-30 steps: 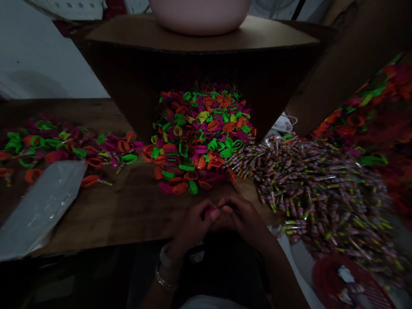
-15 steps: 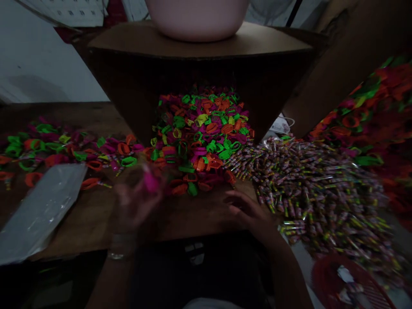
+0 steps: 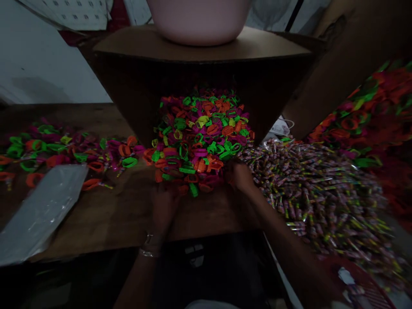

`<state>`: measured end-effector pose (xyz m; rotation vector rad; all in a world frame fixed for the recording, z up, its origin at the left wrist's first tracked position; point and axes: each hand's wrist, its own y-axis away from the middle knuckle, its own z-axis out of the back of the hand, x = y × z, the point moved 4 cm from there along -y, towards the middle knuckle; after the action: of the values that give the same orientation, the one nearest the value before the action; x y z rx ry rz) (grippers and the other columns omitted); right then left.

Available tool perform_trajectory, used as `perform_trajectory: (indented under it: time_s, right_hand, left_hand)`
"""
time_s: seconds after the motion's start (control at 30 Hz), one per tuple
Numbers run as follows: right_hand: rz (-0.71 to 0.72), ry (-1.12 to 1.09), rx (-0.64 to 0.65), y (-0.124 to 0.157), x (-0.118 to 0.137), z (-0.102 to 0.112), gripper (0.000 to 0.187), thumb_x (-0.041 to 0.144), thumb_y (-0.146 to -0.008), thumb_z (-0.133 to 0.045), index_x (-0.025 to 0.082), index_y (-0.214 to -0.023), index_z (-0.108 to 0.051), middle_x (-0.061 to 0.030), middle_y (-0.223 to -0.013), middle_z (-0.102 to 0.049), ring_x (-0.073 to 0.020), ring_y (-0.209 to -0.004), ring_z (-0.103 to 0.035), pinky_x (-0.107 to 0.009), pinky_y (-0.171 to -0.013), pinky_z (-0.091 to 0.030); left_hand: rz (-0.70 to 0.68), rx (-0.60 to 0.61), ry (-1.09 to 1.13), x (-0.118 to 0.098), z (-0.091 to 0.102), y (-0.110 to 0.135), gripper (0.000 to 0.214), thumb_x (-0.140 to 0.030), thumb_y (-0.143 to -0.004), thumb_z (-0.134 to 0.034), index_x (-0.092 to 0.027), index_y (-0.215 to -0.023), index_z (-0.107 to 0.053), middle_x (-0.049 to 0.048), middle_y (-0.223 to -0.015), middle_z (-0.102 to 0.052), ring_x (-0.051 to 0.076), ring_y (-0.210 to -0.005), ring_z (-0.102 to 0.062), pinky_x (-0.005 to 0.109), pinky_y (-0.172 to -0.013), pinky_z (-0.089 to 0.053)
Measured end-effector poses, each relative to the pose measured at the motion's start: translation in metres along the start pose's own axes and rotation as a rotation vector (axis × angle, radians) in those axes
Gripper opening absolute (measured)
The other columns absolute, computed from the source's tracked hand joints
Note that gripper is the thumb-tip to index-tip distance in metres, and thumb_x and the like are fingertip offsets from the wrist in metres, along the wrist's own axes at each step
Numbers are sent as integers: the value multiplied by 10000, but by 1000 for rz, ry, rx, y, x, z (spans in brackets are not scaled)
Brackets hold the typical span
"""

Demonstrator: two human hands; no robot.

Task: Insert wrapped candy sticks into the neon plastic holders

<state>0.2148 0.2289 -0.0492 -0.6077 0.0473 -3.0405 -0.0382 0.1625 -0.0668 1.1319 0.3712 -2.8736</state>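
Observation:
A heap of toy plastic watches [image 3: 206,137] in green, orange, pink and yellow spills from an opened cardboard box [image 3: 128,94]. At the heap's front left edge is my left hand [image 3: 164,204], wearing a bracelet. Its fingers are dark and partly hidden near an orange watch. My right hand [image 3: 243,177] reaches the heap's right edge, fingers curled down; what they hold, if anything, is hidden. Beside it begins a big pile of small wrapped candy tubes [image 3: 315,184]. More watches [image 3: 58,146], some with candy tubes attached, lie to the left.
A clear plastic bag [image 3: 45,210] lies on the wooden table [image 3: 96,219] at left. The box carries a pink basin [image 3: 199,21]. Many more watches [image 3: 380,116] are heaped at far right. A red basket [image 3: 363,279] stands at lower right.
My left hand has moved right to the heap's edge, and the pink watch it held no longer shows in it. My right hand has moved forward to the heap and its fingers have curled.

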Motion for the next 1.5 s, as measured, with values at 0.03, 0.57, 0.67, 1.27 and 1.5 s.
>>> perform_trajectory:
  time_s: [0.03, 0.57, 0.67, 1.27, 1.5]
  right_hand:
    - [3, 51, 34, -7, 5, -1, 253, 49, -762, -534, 130, -933, -702, -164, -1016, -711, -265, -1000, -651, -326, -843, -487]
    - [8, -88, -28, 47, 21, 28, 184, 198, -859, -523, 148, -970, -662, -124, -930, -720, -225, -855, -676, -301, -744, -497]
    - [130, -705, -31, 88, 34, 16, 170, 285, -834, -562, 198, -938, -666, -51, -934, -728, -193, -879, -664, -306, -793, -504]
    - [147, -933, 15, 117, 37, 20, 164, 294, -833, -582, 221, -903, -712, -44, -907, -721, -192, -864, -652, -292, -775, -494]
    - [125, -943, 18, 123, 33, 14, 181, 312, -828, -585, 221, -914, -715, -46, -919, -733, -205, -878, -658, -312, -792, -505]
  left_hand:
    - [-9, -26, -8, -1, -1, 1, 190, -198, -690, -594, -180, -836, -714, 131, -994, -629, 307, -978, -572, 436, -862, -452]
    - [633, 261, 1197, -38, -41, 28, 334, -308, -724, -627, -151, -1018, -637, 85, -901, -704, 184, -784, -667, 362, -742, -540]
    - [501, 366, 1040, -49, -41, 32, 319, -301, -725, -612, -149, -1005, -641, 71, -895, -689, 187, -797, -647, 328, -707, -537]
    - [170, 674, 777, -79, -16, 47, 139, -255, -794, -422, -196, -867, -525, -15, -688, -448, 121, -626, -410, 224, -583, -365]
    - [84, 676, 743, -77, -14, 46, 215, -202, -699, -418, -196, -858, -562, 16, -814, -543, 155, -766, -487, 254, -697, -398]
